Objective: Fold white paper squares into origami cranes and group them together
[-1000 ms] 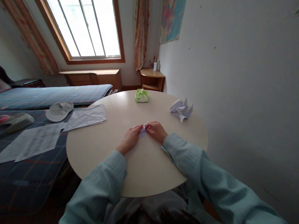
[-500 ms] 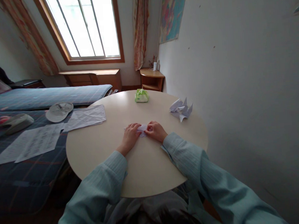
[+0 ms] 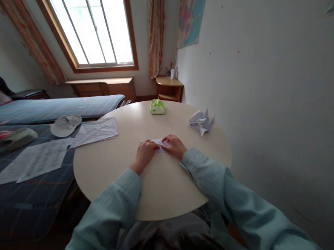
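Round cream table [image 3: 171, 189]: green packet [image 3: 157, 108] far side, folded papers [image 3: 202, 125] right, sheets [image 3: 96, 131] left, paper strip [image 3: 158, 141] mid-table.

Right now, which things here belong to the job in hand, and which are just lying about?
In use: small white paper, held by left hand and right hand; round table beneath.

Seemingly lying about: folded paper shapes, green packet, creased sheets, printed sheets, pale round item.

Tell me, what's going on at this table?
A person sits at a round table with both hands on a small piece of white paper. The left hand and the right hand have their fingers close together on it, partly hiding its shape. Folded white paper stands off to the right, a green packet is near the far edge, and creased sheets lie at the left.
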`<act>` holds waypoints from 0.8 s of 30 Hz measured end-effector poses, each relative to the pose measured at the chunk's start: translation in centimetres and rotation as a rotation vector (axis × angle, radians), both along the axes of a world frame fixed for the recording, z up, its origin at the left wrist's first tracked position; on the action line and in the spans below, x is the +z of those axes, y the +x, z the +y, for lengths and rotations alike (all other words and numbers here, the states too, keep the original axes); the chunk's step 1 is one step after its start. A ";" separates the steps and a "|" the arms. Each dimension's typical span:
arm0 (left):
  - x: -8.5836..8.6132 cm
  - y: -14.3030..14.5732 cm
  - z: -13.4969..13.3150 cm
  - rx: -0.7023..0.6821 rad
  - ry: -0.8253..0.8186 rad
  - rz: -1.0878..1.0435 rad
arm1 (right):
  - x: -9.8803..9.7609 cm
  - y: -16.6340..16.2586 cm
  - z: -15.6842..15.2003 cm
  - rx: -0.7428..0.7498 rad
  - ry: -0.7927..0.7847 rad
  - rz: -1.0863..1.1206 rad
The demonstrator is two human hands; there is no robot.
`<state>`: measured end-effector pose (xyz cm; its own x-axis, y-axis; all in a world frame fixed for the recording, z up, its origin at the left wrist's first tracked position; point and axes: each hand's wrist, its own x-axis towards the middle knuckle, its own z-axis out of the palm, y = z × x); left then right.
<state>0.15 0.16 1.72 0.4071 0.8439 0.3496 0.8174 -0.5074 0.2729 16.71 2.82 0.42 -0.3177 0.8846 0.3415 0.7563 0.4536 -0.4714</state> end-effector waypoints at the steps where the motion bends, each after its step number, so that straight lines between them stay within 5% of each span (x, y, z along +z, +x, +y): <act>1: 0.1 0.0 0.0 0.006 0.008 0.018 | 0.1 0.0 -0.1 -0.015 -0.010 -0.006; 13: 0.2 0.3 -0.3 0.155 -0.071 0.016 | 0.8 -0.2 -0.6 -0.047 -0.061 -0.037; 24: 0.2 0.0 -0.6 0.112 -0.106 -0.011 | 0.4 -0.2 -0.2 -0.002 0.007 0.071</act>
